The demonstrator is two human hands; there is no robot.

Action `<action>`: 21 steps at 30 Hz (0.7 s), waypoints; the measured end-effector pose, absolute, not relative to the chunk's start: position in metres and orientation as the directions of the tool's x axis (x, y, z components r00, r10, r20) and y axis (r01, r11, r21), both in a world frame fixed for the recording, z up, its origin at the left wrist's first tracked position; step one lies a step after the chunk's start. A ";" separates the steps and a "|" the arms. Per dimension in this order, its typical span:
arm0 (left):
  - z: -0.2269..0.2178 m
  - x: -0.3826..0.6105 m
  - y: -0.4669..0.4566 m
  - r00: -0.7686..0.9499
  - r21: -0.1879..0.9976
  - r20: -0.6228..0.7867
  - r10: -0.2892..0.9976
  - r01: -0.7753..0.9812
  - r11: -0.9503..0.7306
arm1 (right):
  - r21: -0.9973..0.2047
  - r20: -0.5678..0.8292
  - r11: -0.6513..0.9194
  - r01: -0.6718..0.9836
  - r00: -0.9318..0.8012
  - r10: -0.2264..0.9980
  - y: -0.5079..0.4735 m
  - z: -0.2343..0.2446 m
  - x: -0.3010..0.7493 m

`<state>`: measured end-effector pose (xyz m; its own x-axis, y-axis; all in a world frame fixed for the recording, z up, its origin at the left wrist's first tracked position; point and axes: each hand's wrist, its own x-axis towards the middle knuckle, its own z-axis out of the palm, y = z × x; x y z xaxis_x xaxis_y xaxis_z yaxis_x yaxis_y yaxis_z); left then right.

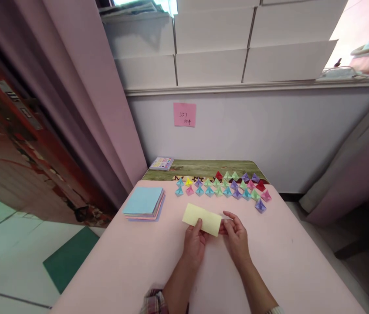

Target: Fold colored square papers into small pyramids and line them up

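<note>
A pale yellow sheet of paper [208, 219], folded into a long rectangle, is held above the pink tabletop. My left hand [195, 242] grips its lower edge, thumb on top and fingers underneath. At the paper's right end is my right hand [237, 237], its thumb and lower fingers closed at the edge and its index finger raised. Beyond the hands stand several small folded paper pieces [218, 191] in rows, coloured blue, green, purple, pink, red and yellow. Left of the hands lies a stack of square coloured paper [144, 201] with light blue on top.
The pink table surface [132, 266] meets a green patterned strip [200, 166] at the back. A small packet with coloured squares [162, 163] lies at the far left corner. Behind is a wall with a pink note [184, 114]. A purple curtain [106, 87] hangs at left.
</note>
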<state>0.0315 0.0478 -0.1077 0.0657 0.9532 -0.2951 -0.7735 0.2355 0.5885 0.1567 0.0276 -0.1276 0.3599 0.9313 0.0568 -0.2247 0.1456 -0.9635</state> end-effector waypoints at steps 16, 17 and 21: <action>-0.111 0.026 0.055 0.192 0.626 -0.250 0.949 -0.715 0.310 | -0.901 0.374 0.326 0.285 0.130 0.918 0.029 -0.127 0.166; -0.111 0.025 0.054 0.193 0.626 -0.248 0.949 -0.716 0.309 | -0.903 0.370 0.322 0.286 0.132 0.920 0.028 -0.126 0.167; -0.110 0.027 0.053 0.150 0.637 -0.224 0.963 -0.725 0.261 | -0.960 0.268 0.239 0.146 0.237 0.934 0.026 -0.122 0.166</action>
